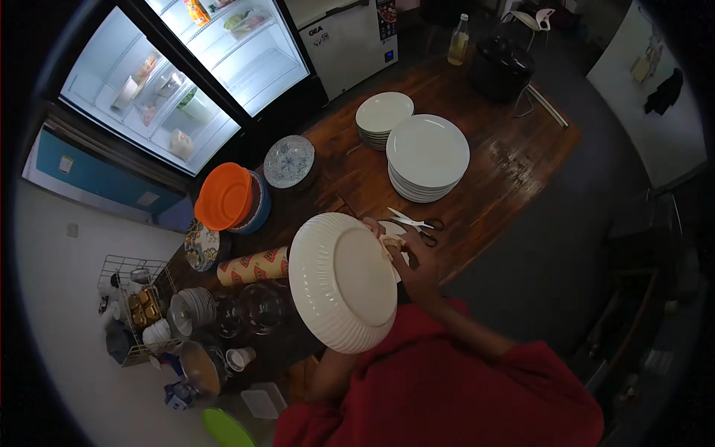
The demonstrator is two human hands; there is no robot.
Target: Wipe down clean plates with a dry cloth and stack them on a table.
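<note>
A large cream-white bowl [366, 274] with a ribbed outer wall is tilted up in front of me, its underside facing the camera. My left hand [373, 226] holds it from behind; only a few fingers show near the far rim, and the rest is hidden. In the fingers of my right hand [418, 271] is a crumpled pale cloth [392, 242], pressed to the bowl's right edge. Scissors [416, 222] with black handles lie on the table just beyond that hand. Part of a white item, too covered to identify, shows beside them.
The wooden table [491, 190] carries stacks of white plates [428, 151], smaller plates [385, 112], patterned plates [289, 162], an orange basket [223, 195], a printed roll [252, 267], glass bowls [262, 310], a black pot [503, 70] and a bottle [458, 42]. A wire dish rack [134, 262] stands left.
</note>
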